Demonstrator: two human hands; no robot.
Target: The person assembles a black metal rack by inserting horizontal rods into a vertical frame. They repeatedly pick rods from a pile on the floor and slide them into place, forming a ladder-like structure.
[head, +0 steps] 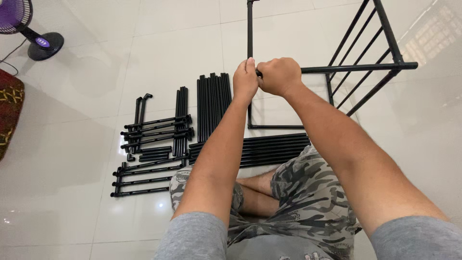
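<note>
**Two hands closed on a black rack joint**

Nearest the camera sit grey sleeves and camouflage shorts [308, 192], the person cross-legged on the white tiled floor [72, 144]; both forearms run up and away from the body; just past the knees lies a row of long black tubes [274, 147], side by side and crosswise; to their left lie shorter rods with end fittings [154, 130], some stacked, some laid apart, with a bundle of upright-lying tubes [214, 103] beyond them; further on, the left hand [245, 79] is wrapped tight around the vertical tube [250, 29] of a partly built black rack [365, 67]; the right hand [279, 75], touching the left, is fisted over the end of the rack's horizontal bar [356, 68], at the spot where bar meets tube; the joint itself is hidden under the fingers; the rack's ladder-like side stands to the right; far left, a fan base [45, 45] and a patterned red rug [9, 110].
</note>
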